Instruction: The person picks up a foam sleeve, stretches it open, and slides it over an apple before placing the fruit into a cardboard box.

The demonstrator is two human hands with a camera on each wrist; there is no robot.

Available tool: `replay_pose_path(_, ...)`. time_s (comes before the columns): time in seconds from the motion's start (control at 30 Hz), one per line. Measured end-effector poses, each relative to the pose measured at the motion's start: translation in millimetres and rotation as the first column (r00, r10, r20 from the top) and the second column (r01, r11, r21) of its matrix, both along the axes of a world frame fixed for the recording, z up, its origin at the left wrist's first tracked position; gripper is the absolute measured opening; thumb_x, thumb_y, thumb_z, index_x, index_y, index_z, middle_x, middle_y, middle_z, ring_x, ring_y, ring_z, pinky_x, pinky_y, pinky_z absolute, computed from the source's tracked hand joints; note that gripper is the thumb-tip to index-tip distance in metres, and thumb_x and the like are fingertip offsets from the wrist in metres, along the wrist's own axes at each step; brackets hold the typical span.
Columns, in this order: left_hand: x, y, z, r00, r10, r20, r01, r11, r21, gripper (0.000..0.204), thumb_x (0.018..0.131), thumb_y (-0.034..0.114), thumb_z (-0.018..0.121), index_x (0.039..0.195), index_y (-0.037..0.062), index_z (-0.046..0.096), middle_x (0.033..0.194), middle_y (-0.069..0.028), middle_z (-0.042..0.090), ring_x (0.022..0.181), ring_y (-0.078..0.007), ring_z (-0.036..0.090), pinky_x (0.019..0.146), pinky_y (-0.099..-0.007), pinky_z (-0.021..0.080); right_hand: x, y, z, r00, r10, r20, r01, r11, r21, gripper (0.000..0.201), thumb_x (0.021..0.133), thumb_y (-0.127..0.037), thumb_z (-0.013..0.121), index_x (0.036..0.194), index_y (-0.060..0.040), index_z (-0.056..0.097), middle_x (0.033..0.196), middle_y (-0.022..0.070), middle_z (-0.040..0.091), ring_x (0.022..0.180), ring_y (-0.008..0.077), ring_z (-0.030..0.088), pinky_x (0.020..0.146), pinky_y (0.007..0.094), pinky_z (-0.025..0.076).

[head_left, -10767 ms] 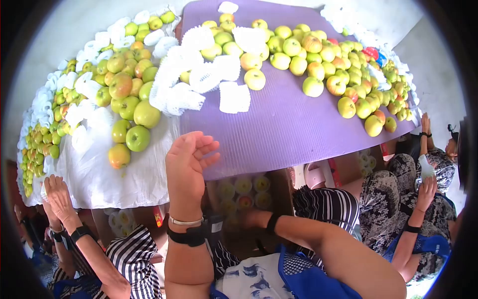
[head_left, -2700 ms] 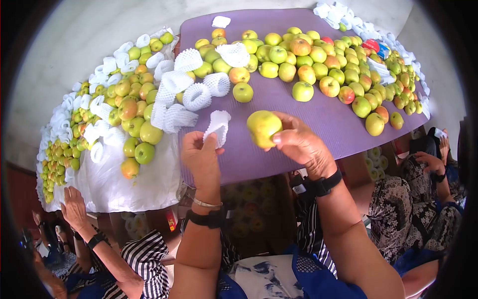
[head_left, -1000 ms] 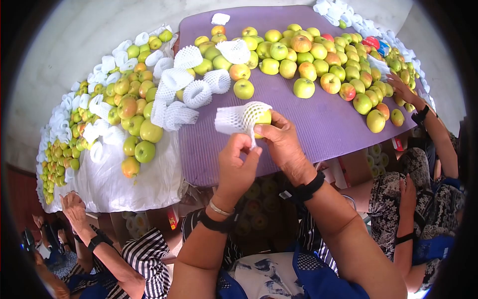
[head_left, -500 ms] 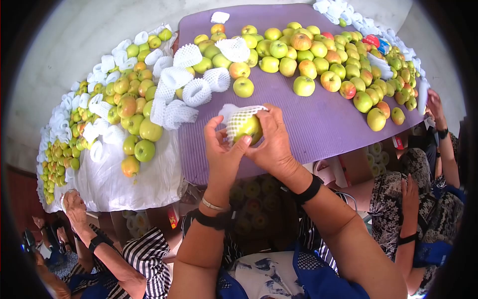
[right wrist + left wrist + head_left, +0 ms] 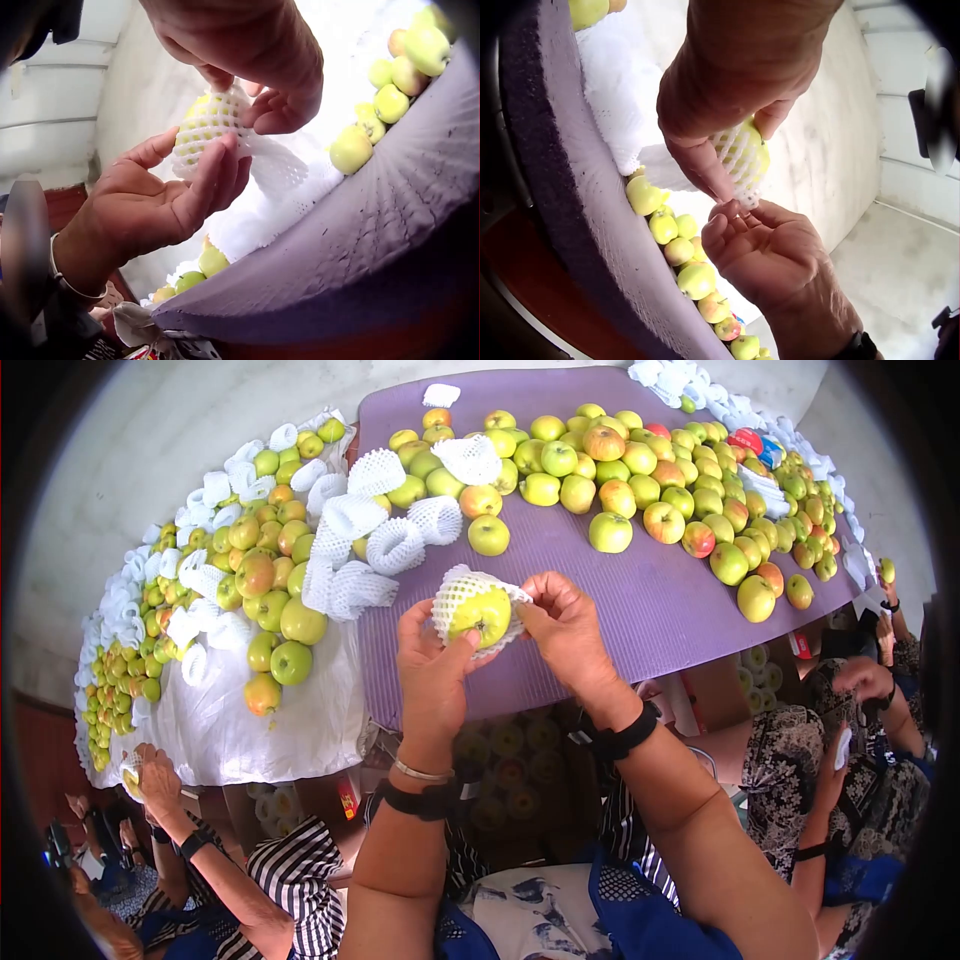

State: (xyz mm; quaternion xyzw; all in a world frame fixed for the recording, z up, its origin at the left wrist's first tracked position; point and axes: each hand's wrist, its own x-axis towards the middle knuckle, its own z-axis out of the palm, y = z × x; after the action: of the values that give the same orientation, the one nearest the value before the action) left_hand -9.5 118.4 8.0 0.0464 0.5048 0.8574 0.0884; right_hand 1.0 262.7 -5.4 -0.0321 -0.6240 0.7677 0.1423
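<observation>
One yellow-green apple (image 5: pixel 487 615) | white net (image 5: pixel 453 600) around it | one end bare

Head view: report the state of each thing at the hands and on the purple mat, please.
Held apple: partly netted, one face bare.
Foam net: stretched around the held apple.
Left hand: grips the apple, thumb on its bare face.
Right hand: fingers pinch the net's edge.
Loose apples: mostly bare.
Loose nets: several lie hollow.
Purple mat: spread out, partly covered.
</observation>
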Motion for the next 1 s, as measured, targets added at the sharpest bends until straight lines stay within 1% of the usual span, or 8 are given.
replay_pose_path(0.17,1,3,-1,0.99,0.112,-0.083,-0.115,0.993,-0.036,0.048,0.078,-0.006,0.058,0.119,0.0015,0.033,0.109,-0.013,0.053,0.095,-0.0157,0.057,0.073,-0.0254,0.051,11,-13,0,0.996,-0.015,-0.086,0.044,0.934,0.355,0.023,0.073,0.001,0.064,0.092,-0.0048,0.053,0.08,0.0033,0.055,0.066,0.0088,0.049,0.057,0.0243,0.044)
replay_pose_path(0.37,0,-1,-1,0.98,0.004,-0.198,-0.046,0.977,-0.208,0.054,0.074,-0.009,0.062,0.12,0.0019,0.035,0.106,-0.0105,0.053,0.094,-0.0143,0.056,0.077,-0.0263,0.049,7,-7,22,0.958,0.075,-0.277,0.144,0.708,0.691,0.062,0.065,0.001,0.068,0.121,-0.0099,0.044,0.107,0.0122,0.051,0.099,0.026,0.052,0.083,0.0323,0.046)
replay_pose_path(0.47,-1,0,-7,0.964,-0.055,-0.258,-0.019,0.962,-0.273,0.052,0.074,-0.006,0.065,0.119,0.0023,0.041,0.103,-0.0084,0.056,0.09,-0.0131,0.056,0.077,-0.0268,0.048,6,-9,12,0.965,0.141,-0.222,0.051,0.728,0.683,0.066,0.064,0.0,0.07,0.123,-0.0079,0.043,0.109,0.0124,0.052,0.105,0.0264,0.052,0.09,0.0328,0.042)
replay_pose_path(0.67,0,-5,-14,0.973,-0.012,-0.229,-0.025,0.987,-0.161,0.027,0.077,-0.002,0.064,0.101,0.0011,0.052,0.1,-0.0053,0.054,0.084,-0.0096,0.053,0.071,-0.0225,0.047,5,1,22,0.985,0.175,-0.011,-0.167,0.956,0.242,0.064,0.066,-0.001,0.071,0.122,-0.0069,0.041,0.109,0.0107,0.052,0.102,0.021,0.052,0.087,0.0319,0.044)
replay_pose_path(0.77,3,-8,-13,0.971,0.078,-0.226,-0.166,0.9,-0.403,0.013,0.079,-0.002,0.061,0.088,0.0018,0.054,0.101,-0.0068,0.053,0.085,-0.0097,0.052,0.067,-0.0233,0.047,4,-1,15,0.99,0.137,-0.021,-0.119,0.921,0.37,0.063,0.064,-0.004,0.073,0.119,-0.0065,0.042,0.108,0.0121,0.052,0.101,0.0223,0.054,0.085,0.0323,0.045)
replay_pose_path(0.87,10,-2,-5,0.759,0.062,-0.648,-0.479,0.727,-0.492,0.009,0.079,-0.003,0.059,0.082,0.0028,0.053,0.104,-0.008,0.052,0.085,-0.01,0.051,0.064,-0.0223,0.046,2,-4,7,1.0,0.015,-0.007,-0.01,0.902,0.432,0.065,0.062,-0.008,0.076,0.117,-0.0056,0.042,0.108,0.0146,0.052,0.102,0.0269,0.054,0.086,0.0344,0.045)
replay_pose_path(0.97,13,7,-12,0.699,0.033,-0.715,-0.53,0.695,-0.486,0.01,0.079,-0.004,0.058,0.082,0.0031,0.051,0.107,-0.0086,0.052,0.086,-0.0108,0.051,0.065,-0.0222,0.046,4,-6,8,0.995,-0.088,-0.036,0.093,0.826,0.556,0.069,0.059,-0.011,0.078,0.117,-0.0047,0.041,0.108,0.0168,0.051,0.104,0.0323,0.051,0.087,0.0373,0.044)
replay_pose_path(1.0,14,10,-12,0.795,0.102,-0.599,-0.406,0.822,-0.399,0.012,0.078,-0.006,0.057,0.086,0.0032,0.052,0.107,-0.0089,0.052,0.089,-0.0122,0.052,0.067,-0.0228,0.046,5,-8,9,0.993,-0.102,-0.051,0.113,0.803,0.585,0.07,0.059,-0.01,0.078,0.118,-0.0047,0.041,0.11,0.0173,0.049,0.105,0.0335,0.05,0.088,0.0379,0.043)
